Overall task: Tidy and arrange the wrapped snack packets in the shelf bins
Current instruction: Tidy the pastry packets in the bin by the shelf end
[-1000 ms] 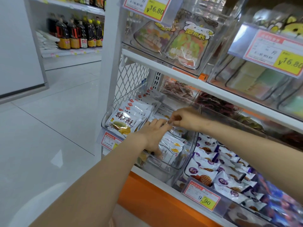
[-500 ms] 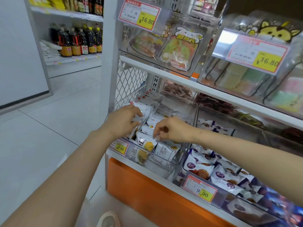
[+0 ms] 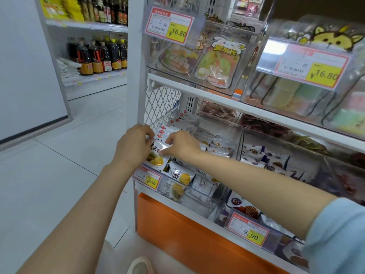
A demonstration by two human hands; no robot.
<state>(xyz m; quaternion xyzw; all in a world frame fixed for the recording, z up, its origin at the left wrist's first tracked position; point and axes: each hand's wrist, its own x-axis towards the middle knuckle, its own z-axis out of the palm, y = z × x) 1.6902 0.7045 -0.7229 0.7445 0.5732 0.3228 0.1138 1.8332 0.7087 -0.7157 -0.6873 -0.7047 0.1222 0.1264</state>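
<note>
Both my hands meet over the left clear bin (image 3: 236, 135) on the lower shelf. My left hand (image 3: 134, 145) grips the left edge of a stack of white snack packets (image 3: 158, 150) with yellow fruit pictures. My right hand (image 3: 182, 143) pinches the right side of the same stack from above. More of these packets (image 3: 181, 176) lie loose at the bin's front, some tilted. The neighbouring bin on the right holds white and purple waffle packets (image 3: 264, 158).
A white mesh panel (image 3: 162, 103) and shelf post (image 3: 136, 76) stand just left of the bin. The upper shelf (image 3: 256, 113) carries clear bins of sweets with price tags. An orange base panel (image 3: 187, 232) runs below. Bottles fill a far aisle shelf (image 3: 98, 56).
My right hand has moved left across the bin to join my left hand on the left-side stack. The view has also dropped lower and closer to the shelf.
</note>
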